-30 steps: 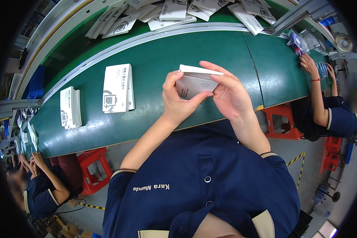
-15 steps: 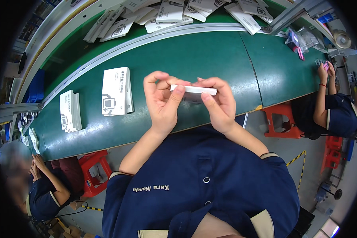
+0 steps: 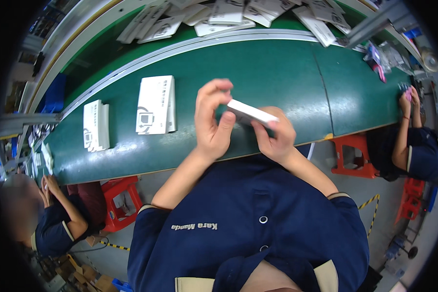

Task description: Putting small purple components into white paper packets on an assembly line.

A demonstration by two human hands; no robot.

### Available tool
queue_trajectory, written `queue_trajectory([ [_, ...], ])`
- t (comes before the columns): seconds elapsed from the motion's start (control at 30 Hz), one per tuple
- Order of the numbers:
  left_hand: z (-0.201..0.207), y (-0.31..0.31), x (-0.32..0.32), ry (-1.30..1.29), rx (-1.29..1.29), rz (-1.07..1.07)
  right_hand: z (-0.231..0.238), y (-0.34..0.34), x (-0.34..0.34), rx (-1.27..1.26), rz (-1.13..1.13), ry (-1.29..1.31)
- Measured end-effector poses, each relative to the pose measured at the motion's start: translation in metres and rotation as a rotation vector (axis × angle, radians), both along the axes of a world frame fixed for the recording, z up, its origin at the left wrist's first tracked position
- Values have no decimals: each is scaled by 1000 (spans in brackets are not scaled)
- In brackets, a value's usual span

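Note:
Above the near edge of the green table, a thin white box [image 3: 250,112] is held with one narrow side facing up, slanting down to the right. My right hand [image 3: 280,138] pinches its right end between thumb and fingers. At the other end, my left hand [image 3: 212,124] has its thumb and fingers apart around the box's corner; whether a fingertip touches it is hard to make out. Two stacks of flat white boxes with grey print lie to the left: a nearer stack [image 3: 154,104] and one farther left [image 3: 93,125].
Many similar white boxes [image 3: 226,12] lie heaped on a green shelf behind a metal rail [image 3: 199,43]. Co-workers sit at both ends of the table [image 3: 287,63], beside red stools [image 3: 354,155]. Clear plastic bags [image 3: 392,56] lie at the far right.
The box has tilted, its right end now lower. My left fingers have loosened from it, while my right hand keeps its hold. The whole view has shifted slightly.

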State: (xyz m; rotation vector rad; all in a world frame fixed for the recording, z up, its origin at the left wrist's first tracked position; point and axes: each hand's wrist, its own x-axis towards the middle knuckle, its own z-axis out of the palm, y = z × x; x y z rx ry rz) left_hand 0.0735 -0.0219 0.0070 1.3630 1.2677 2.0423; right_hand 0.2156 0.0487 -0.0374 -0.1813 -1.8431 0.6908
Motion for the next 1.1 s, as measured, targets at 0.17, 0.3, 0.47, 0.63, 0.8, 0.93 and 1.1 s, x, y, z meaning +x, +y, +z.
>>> queue_trajectory([
  [0.17,2,-25,-42,-410,-603,-324,18,-12,-5,290,151,-332],
  [0.3,17,-41,-108,-163,-515,201,11,-7,-11,2,156,-511],
  [0.47,0,-72,-151,992,-950,812,5,-4,-20,-188,215,-468],
  [0.63,-5,-30,-62,689,-702,174,8,0,-15,-269,219,-434],
  [0.8,-46,-16,-95,538,-709,481,5,1,-14,-284,172,-434],
  [0.93,-49,-44,-153,576,-815,648,3,2,-12,-295,168,-453],
  [1.1,-60,-92,-238,452,-766,629,1,-1,-13,-259,168,-471],
])
